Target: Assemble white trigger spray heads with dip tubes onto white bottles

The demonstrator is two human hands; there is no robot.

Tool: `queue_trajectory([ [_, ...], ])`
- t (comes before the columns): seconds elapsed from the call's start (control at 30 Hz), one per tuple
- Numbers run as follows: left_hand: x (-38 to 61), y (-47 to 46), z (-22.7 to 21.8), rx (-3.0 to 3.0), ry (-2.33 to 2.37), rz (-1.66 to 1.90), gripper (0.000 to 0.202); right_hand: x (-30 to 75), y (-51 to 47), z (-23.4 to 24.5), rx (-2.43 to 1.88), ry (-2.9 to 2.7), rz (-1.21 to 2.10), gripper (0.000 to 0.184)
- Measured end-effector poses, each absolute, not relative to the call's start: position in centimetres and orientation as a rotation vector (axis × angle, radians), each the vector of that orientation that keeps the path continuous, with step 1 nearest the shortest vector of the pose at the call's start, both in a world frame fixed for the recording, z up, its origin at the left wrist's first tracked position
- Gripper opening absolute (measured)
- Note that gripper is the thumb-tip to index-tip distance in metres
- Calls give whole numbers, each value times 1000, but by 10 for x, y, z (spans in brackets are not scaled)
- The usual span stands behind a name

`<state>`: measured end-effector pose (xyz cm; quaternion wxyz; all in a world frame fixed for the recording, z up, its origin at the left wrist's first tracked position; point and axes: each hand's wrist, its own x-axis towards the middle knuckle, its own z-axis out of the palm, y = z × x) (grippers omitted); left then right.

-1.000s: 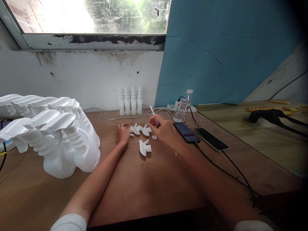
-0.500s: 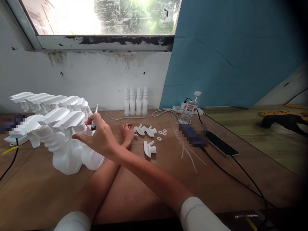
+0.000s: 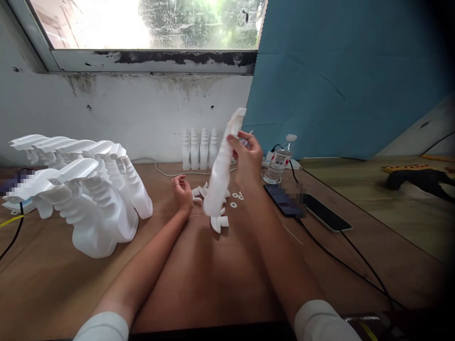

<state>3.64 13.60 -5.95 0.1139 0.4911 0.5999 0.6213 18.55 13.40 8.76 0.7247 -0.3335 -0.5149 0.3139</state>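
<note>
While the right hand (image 3: 249, 158) grips a white bottle (image 3: 220, 168) — left hand (image 3: 182, 193) loosely parted — brown tabletop (image 3: 202, 289) fronts a stained wall (image 3: 142, 113).

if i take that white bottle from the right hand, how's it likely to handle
The white bottle is probably light for its size: the right hand holds it up by its upper part. Its tilted body shows no sag, so it's likely fairly stiff. Tall and narrow, it may tip easily once stood up.

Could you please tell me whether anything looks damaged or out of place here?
Yes: the window frame looks worn, its pale surface broken by a long dark patch, and the wall beneath it is stained.
</note>
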Motion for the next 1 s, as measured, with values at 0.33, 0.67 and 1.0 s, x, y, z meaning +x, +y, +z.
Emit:
queue_trajectory([
  [0.33, 79, 92, -16, 2191, 1186, 1803, 90, 198, 141, 86, -775, -1039, 530, 40],
  [0.67, 86, 83, -4, 1900, 1063, 1576, 77, 190, 119, 98, -759, -1256, 455, 27],
  [1.0, 31, 93, 40, 1355, 757, 917, 62, 215, 94, 119, -416, -1441, 873, 48],
])
